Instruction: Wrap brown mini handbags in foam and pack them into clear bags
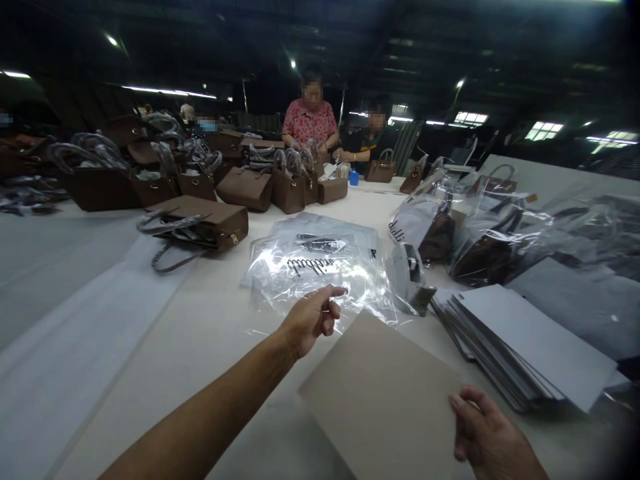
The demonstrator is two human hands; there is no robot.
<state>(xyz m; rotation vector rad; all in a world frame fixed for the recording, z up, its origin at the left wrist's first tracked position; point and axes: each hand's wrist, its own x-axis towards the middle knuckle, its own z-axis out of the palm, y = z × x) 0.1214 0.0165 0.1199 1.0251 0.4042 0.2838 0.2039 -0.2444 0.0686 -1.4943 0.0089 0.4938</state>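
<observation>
My right hand (493,430) pinches the right edge of a grey-beige cardboard sheet (385,393), which is tilted in front of me. Over the near edge of a pile of clear plastic bags (315,267) is my left hand (315,319), its index finger stretched out and the other fingers loosely bent. Nothing shows in that hand; whether it touches the plastic is unclear. Black lettering runs across the top bag. Left of the pile a brown handbag (205,220) lies on its side with wrapped handles.
To the right lies a stack of cardboard sheets (535,340). Behind it stand handbags in clear plastic (490,240). Many brown handbags (250,187) crowd the far left of the white table (165,367). Two people (310,120) work across the table.
</observation>
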